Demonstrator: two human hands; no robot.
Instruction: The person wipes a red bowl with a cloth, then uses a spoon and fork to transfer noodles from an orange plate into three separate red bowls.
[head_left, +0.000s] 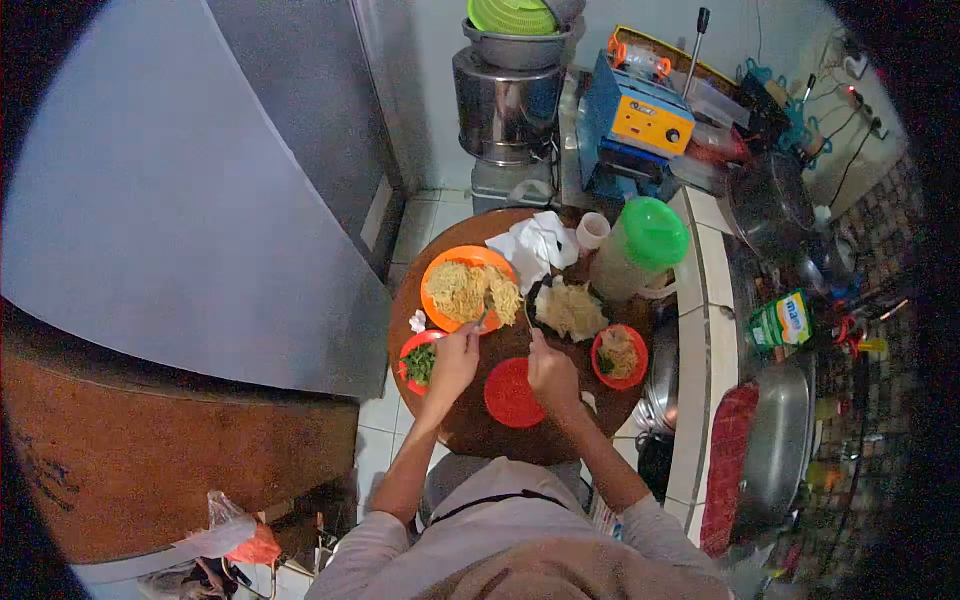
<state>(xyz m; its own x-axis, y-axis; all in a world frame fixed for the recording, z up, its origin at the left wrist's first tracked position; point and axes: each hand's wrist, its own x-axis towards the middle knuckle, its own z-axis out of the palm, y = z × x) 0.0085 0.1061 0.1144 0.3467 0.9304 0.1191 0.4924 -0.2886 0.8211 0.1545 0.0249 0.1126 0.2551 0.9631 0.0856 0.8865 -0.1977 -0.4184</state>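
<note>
My left hand (458, 352) is closed around a thin metal eating utensil (483, 319), its end against the noodles (462, 288) on an orange plate (433, 307). Whether it is a fork or a spoon is too small to tell. My right hand (548, 372) grips a second metal utensil (527, 316), pointing up between the plate and a dark dish (545, 322) heaped with pale, flat pieces of food (571, 308). Under my right wrist sits a red bowl (512, 392). Beside my left hand is a red bowl of chopped greens (419, 362).
The round brown table (470, 437) also holds crumpled white paper (540, 243), a pink cup (593, 231), a green-lidded jug (653, 235) and a red bowl of mixed food (619, 357). A tiled counter (702, 350) borders the right; a blue sealing machine (632, 115) stands behind.
</note>
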